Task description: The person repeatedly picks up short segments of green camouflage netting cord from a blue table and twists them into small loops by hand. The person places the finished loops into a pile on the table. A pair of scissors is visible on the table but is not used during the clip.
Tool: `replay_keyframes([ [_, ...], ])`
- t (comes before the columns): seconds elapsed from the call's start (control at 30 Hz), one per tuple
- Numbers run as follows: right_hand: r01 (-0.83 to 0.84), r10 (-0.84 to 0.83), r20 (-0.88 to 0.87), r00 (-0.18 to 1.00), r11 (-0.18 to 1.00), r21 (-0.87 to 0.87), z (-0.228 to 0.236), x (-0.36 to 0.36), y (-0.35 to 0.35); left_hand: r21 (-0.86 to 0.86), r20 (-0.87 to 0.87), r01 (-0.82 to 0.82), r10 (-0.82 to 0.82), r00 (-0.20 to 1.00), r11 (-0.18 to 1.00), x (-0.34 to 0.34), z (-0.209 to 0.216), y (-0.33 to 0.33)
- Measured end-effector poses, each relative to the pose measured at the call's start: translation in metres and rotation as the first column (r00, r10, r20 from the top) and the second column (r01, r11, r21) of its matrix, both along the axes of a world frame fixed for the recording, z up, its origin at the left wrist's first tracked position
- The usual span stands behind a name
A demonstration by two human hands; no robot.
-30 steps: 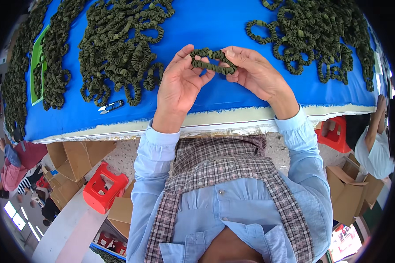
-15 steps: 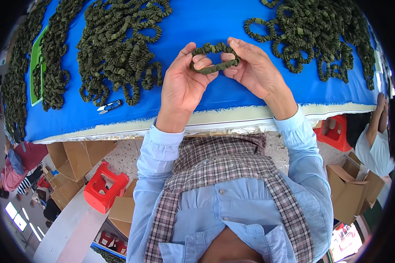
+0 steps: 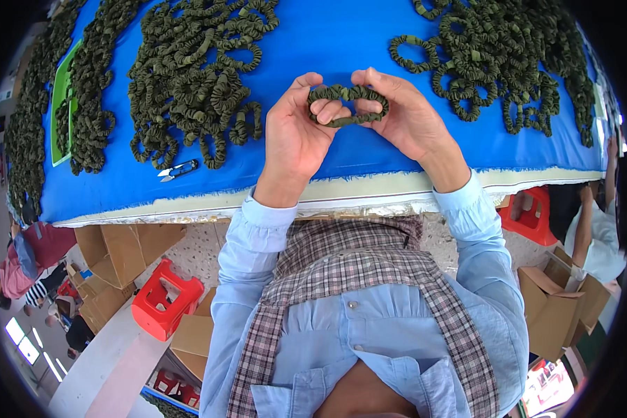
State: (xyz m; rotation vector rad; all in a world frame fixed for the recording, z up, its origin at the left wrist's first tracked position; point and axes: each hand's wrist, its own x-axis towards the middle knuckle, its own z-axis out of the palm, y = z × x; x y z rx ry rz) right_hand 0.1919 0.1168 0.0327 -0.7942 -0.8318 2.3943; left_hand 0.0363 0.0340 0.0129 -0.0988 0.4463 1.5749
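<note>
Between my two hands is a dark green scrunchie (image 3: 348, 92), a gathered fabric ring held above the blue cloth near the table's front edge. My left hand (image 3: 299, 132) grips its left end, with fingers through the loop. At the right end, my right hand (image 3: 411, 118) pinches the ring, fingers curled inside it. A large heap of like scrunchies (image 3: 188, 76) lies to the left of my left hand, and another heap (image 3: 488, 56) lies beyond my right hand. Small thread snips (image 3: 178, 170) rest on the cloth below the left heap.
The blue cloth (image 3: 327, 42) covers the table. A green tray (image 3: 61, 104) stands among more scrunchies at far left. Red stools (image 3: 166, 299) and cardboard boxes (image 3: 550, 306) sit on the floor on both sides. Other people (image 3: 595, 237) are at the right and left edges.
The scrunchie has turned slightly in my hands, and its gathered far side now looks fuller. Both hands keep hold of it. The person at the right has moved an arm downward.
</note>
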Motion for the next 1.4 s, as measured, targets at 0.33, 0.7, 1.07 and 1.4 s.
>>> replay_keyframes([
  [0.33, -0.254, 0.157, 0.238, 0.958, 0.85, 0.462, -0.005, 0.002, 0.0, 0.085, -0.428, 0.084, -0.04, 0.903, 0.993, -0.004, 0.006, -0.001],
  [0.7, 0.16, -0.169, -0.094, 0.981, 0.983, -0.09, -0.002, 0.007, 0.003, 0.043, -0.478, 0.116, -0.081, 0.875, 0.992, -0.042, 0.006, -0.027],
  [1.07, -0.192, 0.176, 0.1, 0.979, 0.966, 0.175, -0.001, 0.013, 0.012, 0.008, -0.602, 0.348, -0.273, 0.75, 0.938, -0.028, 0.014, -0.015],
  [1.4, -0.054, 0.032, 0.084, 0.996, 0.963, 0.264, 0.003, 0.015, 0.003, -0.114, -0.87, 0.278, -0.231, 0.435, 0.954, -0.036, 0.013, -0.017],
])
